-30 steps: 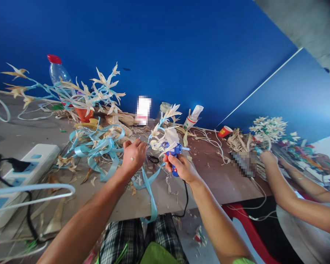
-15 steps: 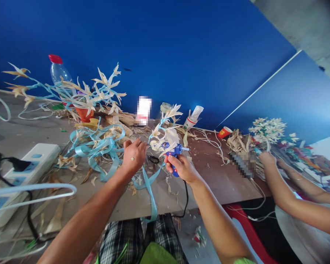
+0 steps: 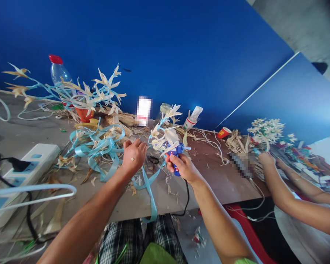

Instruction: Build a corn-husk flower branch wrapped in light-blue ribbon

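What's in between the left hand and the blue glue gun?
In the head view, pale petals, a small black loop and light-blue ribbon are between them.

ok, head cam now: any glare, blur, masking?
Head view: pale glare on the blue wall above the white cup. Head view: pixelation masks a bright object and a dark object at right. Head view: far-right clutter looks soft; left hand and right hand read fairly sharp.
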{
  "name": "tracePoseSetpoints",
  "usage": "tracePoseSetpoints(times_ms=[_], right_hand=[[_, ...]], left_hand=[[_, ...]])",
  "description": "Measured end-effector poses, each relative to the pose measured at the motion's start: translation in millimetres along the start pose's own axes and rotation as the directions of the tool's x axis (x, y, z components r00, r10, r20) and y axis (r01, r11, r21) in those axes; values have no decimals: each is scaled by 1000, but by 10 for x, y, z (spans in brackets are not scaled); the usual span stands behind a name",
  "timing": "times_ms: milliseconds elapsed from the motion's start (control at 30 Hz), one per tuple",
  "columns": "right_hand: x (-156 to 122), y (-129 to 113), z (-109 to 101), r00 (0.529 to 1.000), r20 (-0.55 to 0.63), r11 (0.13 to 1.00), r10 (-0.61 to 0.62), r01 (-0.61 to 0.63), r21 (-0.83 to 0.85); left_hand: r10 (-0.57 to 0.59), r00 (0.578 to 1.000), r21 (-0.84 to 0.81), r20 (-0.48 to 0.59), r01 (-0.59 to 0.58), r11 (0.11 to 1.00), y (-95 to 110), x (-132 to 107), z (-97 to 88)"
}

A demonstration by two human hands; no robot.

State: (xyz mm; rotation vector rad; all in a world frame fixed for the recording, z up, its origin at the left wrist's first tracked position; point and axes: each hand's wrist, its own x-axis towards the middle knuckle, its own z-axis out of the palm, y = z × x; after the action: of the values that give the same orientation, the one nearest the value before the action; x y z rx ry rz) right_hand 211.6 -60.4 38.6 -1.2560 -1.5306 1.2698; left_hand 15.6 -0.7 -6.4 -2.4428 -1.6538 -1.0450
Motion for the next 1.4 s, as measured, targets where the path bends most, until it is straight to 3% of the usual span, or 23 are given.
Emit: tracePoseSetpoints(times_ms=[600, 900, 1033, 1133, 1267, 1333, 1400], right_hand=[[-2, -7, -52, 999, 30, 1000, 17, -18, 17], [-140, -106, -138, 998, 59, 998, 4, 0, -65], [-228, 1, -259, 1000, -22, 994, -15, 12, -105], [-248, 111, -383, 984, -169, 986, -55, 26, -167], [-93, 280, -537, 907, -352, 891, -232, 52, -451], [51, 393, -586, 845, -444, 812, -298, -21, -583], [201, 521, -605, 817, -473, 737, -329, -91, -670]], left_hand=[[12, 999, 36, -36, -11, 999, 4, -3, 7], [-13, 997, -22, -77, 11, 1000, -35, 2, 22], [-32, 997, -27, -72, 30, 999, -26, 1, 21], [-44, 997, -41, -64, 41, 998, -17, 1, 21], [-69, 996, -68, -61, 65, 996, 0, 9, 15], [-65, 996, -66, -55, 62, 996, 11, 13, 11], [-54, 997, -59, -47, 51, 997, 18, 15, 13]])
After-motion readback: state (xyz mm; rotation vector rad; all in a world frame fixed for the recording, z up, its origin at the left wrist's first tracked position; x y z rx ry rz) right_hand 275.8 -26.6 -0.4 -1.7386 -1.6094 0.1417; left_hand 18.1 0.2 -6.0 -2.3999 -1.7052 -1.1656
